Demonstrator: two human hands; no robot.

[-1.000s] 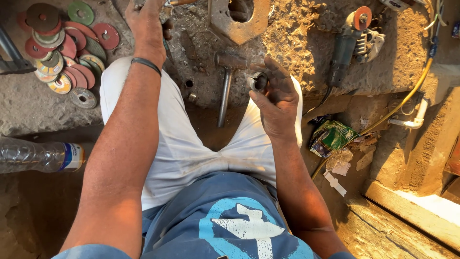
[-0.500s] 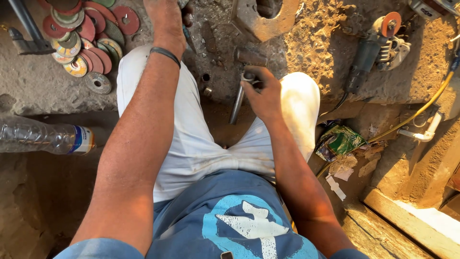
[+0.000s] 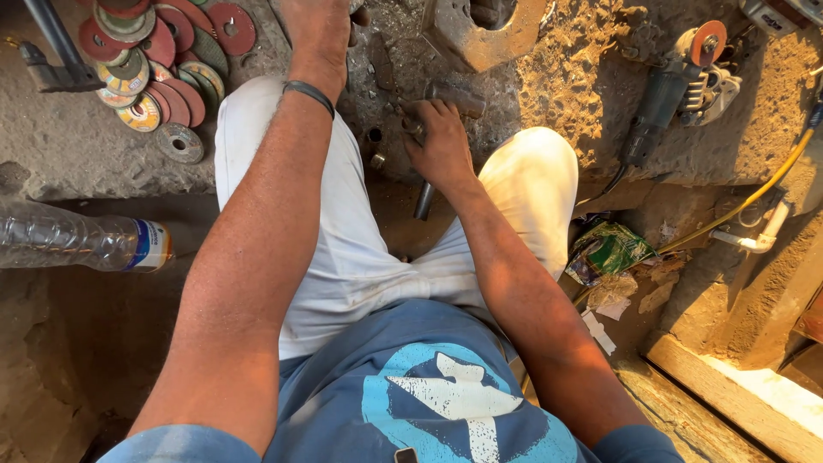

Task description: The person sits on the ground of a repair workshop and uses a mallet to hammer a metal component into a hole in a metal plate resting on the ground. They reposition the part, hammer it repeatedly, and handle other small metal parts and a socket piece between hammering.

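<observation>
Right hand (image 3: 443,137) is wrapped around the hammer (image 3: 439,146), its head on the gritty slab (image 3: 557,94) between his knees, while his left hand (image 3: 315,26) rests flat near the metal block (image 3: 480,34), discs (image 3: 154,60) piled alongside.

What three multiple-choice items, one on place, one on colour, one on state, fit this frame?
1. Where do the grinding discs lie?
A. upper left, on the ground
B. beside the green wrapper
C. on the person's lap

2. What colour is the band on the left wrist?
A. white
B. black
C. yellow

3. How is the plastic bottle placed?
A. upright
B. held in a hand
C. lying on its side

Answers:
1 A: the discs are piled on the ground at upper left.
2 B: a dark band circles the wrist below the left hand.
3 C: it lies flat, away from both the left hand and the right hand, which grips a hammer.
</observation>
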